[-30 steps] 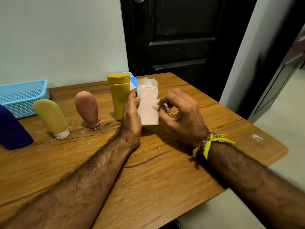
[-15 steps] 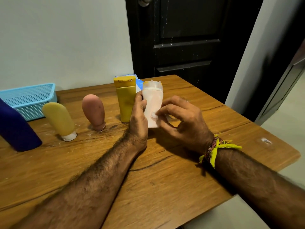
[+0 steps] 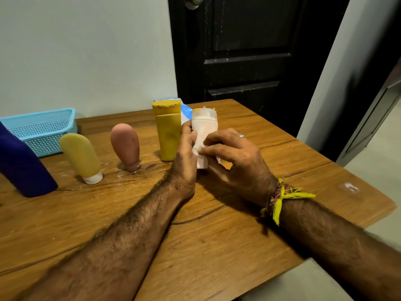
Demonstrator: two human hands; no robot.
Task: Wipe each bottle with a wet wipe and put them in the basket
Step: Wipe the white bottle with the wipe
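A white bottle (image 3: 204,127) stands upright on the wooden table (image 3: 217,231) at the centre. My left hand (image 3: 184,157) grips its left side. My right hand (image 3: 234,161) presses a white wet wipe (image 3: 200,148) against the bottle's front with curled fingers. To the left stand a mustard yellow bottle (image 3: 167,131), a pink bottle (image 3: 125,146), a pale yellow bottle (image 3: 81,157) with a white cap and a dark blue bottle (image 3: 21,168). A light blue mesh basket (image 3: 43,129) sits at the back left and holds nothing visible.
A blue and white wipes packet (image 3: 185,111) peeks out behind the mustard and white bottles. A black door (image 3: 249,51) stands behind the table. The table's right edge drops off to a pale floor (image 3: 373,153).
My right hand slid the wipe leftward and down across the white bottle's front. The view has moved closer, and my left hand keeps its hold.
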